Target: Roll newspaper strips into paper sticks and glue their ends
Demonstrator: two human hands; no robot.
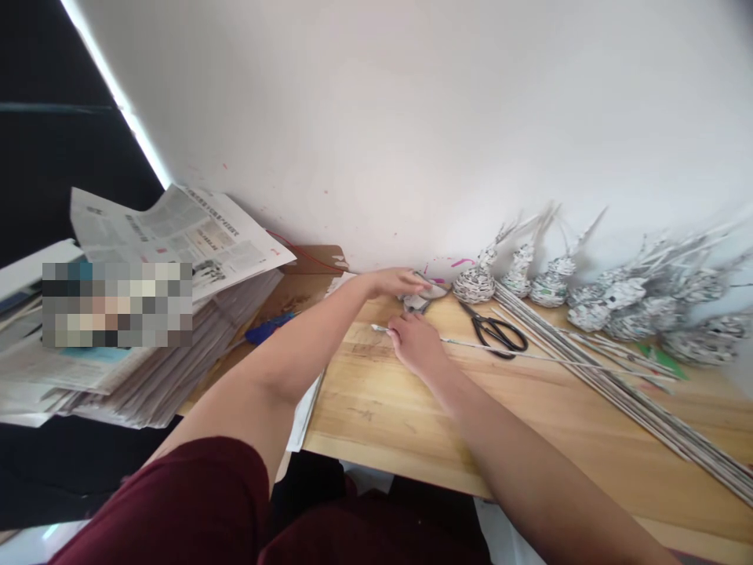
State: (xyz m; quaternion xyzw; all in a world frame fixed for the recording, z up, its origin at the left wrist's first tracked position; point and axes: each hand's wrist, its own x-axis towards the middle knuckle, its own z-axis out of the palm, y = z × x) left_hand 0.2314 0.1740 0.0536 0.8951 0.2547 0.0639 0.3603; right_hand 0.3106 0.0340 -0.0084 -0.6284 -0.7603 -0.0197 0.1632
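Observation:
My left hand (395, 282) reaches over the far part of the table with its fingers stretched out. It is at a crumpled grey thing (416, 301), perhaps a cloth; whether it presses on it I cannot tell. Just nearer to me, my right hand (413, 336) is closed over a thin rolled paper stick (471, 345). One white end of the stick pokes out left of the thumb, and the rest runs off to the right across the table. Black-handled scissors (500, 336) lie right of my hands, under the stick, blades toward the wall.
Several woven paper vases (474, 284) with loose stick ends stand along the wall. A bundle of long paper sticks (623, 400) lies diagonally on the wooden table (376, 408). At left rises a tall newspaper stack (158, 369), with a blue item (266, 328) beside it.

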